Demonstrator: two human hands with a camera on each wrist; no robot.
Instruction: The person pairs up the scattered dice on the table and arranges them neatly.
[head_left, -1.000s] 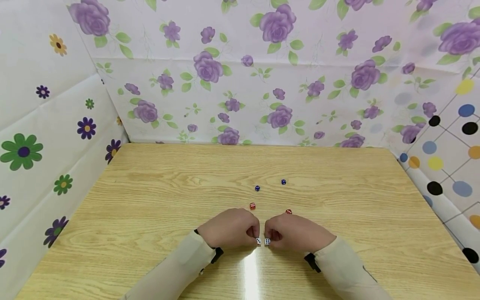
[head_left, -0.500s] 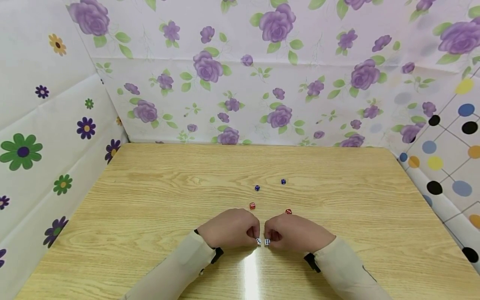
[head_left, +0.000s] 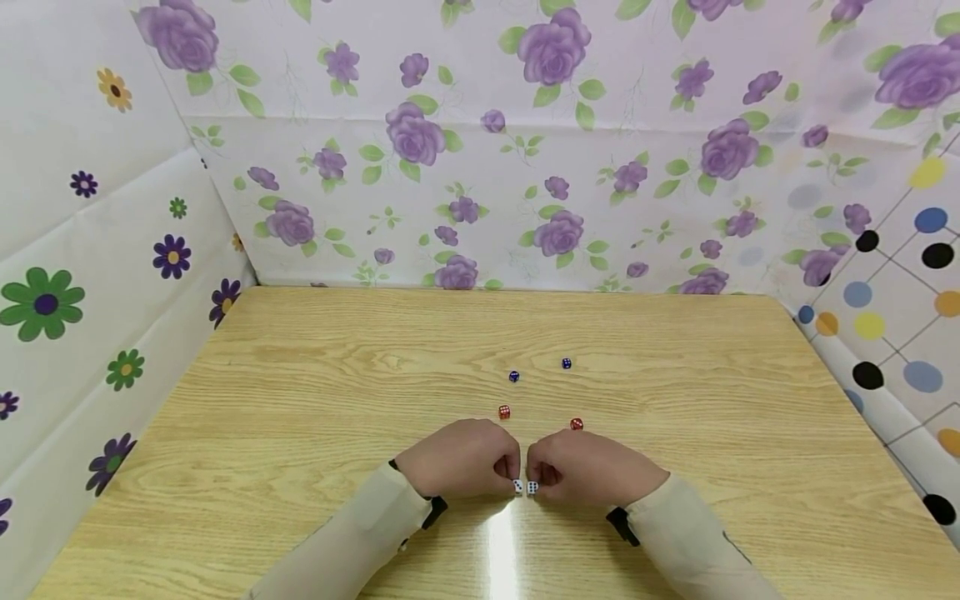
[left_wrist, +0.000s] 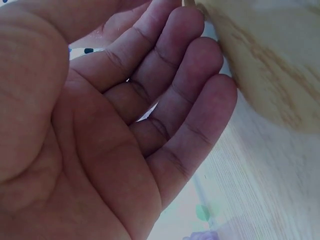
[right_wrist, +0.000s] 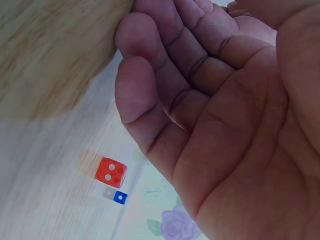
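Near the front middle of the table, my left hand (head_left: pixel 463 458) pinches a white die (head_left: pixel 518 486) between thumb and forefinger. Facing it, my right hand (head_left: pixel 592 468) pinches another white die (head_left: pixel 532 487). A narrow gap separates the two dice, and both are down by the tabletop. In the left wrist view the curled fingers (left_wrist: pixel 205 115) show, but the die is hidden. The right wrist view likewise shows the palm and fingers (right_wrist: pixel 137 92) without the white die.
Beyond the hands lie a red die (head_left: pixel 505 412) and a second red die (head_left: pixel 577 424), close past the right hand's knuckles. Farther back are two blue dice, one left (head_left: pixel 514 377) and one right (head_left: pixel 567 363). Flowered sheets (head_left: pixel 480 167) bound the wooden table (head_left: pixel 337 350).
My right hand has shifted slightly left with its white die, narrowing the gap to the other white die. The left hand has barely moved. The red and blue dice stay in place.
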